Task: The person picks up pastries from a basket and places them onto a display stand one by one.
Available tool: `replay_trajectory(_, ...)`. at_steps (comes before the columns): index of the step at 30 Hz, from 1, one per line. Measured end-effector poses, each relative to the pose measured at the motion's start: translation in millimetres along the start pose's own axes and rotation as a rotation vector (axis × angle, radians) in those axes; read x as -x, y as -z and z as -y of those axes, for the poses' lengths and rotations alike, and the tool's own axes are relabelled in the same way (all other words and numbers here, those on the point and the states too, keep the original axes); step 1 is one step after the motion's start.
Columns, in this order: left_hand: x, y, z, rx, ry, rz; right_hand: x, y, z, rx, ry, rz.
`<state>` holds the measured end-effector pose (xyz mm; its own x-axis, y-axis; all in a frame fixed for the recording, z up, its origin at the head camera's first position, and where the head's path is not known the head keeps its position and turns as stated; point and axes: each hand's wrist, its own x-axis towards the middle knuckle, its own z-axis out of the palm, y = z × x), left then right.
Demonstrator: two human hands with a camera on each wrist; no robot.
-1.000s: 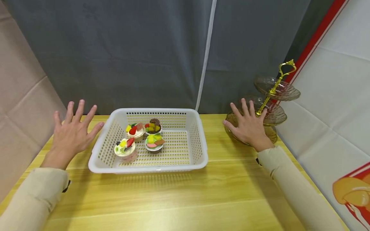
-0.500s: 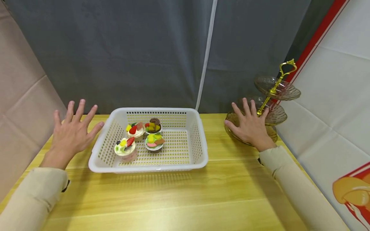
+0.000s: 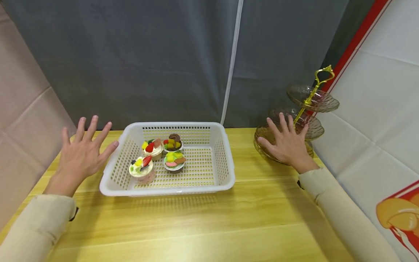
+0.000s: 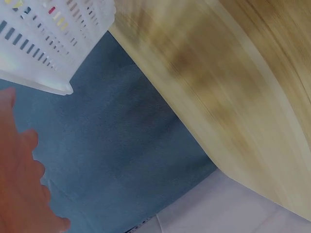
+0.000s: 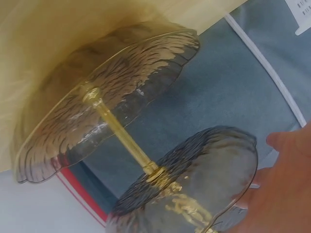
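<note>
My left hand (image 3: pixel 82 156) is spread, palm down, beside the left end of a white plastic basket (image 3: pixel 209 189); it holds nothing. Inside the basket's left half sit several cupcakes (image 3: pixel 141 171) topped with cream and fruit pieces, one with a chocolate curl (image 3: pixel 174 138). On the right, my right hand (image 3: pixel 289 145) has its fingers fanned out and overlaps the lower plates of a tiered stand in the head view. That tiered stand (image 3: pixel 327 102) has smoky, wavy-edged plates on a gold post with a crown-like handle. The right wrist view shows its post (image 5: pixel 126 141) close up.
The wooden table (image 3: pixel 183 229) runs under everything. A dark grey curtain (image 3: pixel 147 65) hangs behind it, with a white cord (image 3: pixel 231 65) down it. A pinkish panel (image 3: pixel 26 102) flanks the left and a white printed panel (image 3: pixel 386 120) the right.
My right hand has drifted slightly to the right across the front of the tiered stand. The left hand has barely moved. The basket and cupcakes stay in place.
</note>
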<state>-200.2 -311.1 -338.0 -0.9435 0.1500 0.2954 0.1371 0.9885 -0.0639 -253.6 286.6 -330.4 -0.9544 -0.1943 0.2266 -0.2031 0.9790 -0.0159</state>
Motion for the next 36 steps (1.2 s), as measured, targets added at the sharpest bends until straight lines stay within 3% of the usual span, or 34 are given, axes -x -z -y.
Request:
replay_trajectory(11,11.0,3.9,-12.8,0.029,-0.106,-0.005,9.2,1.6,-24.6,-0.05,-0.047,-0.032)
replay_trajectory(18,24.5,4.0,-23.6,0.064,-0.22,0.028,11.6,4.7,-43.2,-0.099,-0.105,-0.029)
replay_trajectory(25,39.4,2.6,-30.2,0.092,-0.32,0.0,7.6,11.1,-53.1,-0.169,-0.16,-0.002)
replay_trajectory(32,50.2,2.9,-29.6,0.135,-0.366,0.022,-3.9,18.7,-58.4,-0.266,-0.201,0.02)
replay_trajectory(36,55.4,3.7,-29.2,0.131,-0.379,0.039,-10.9,22.9,-62.1,-0.375,-0.23,0.063)
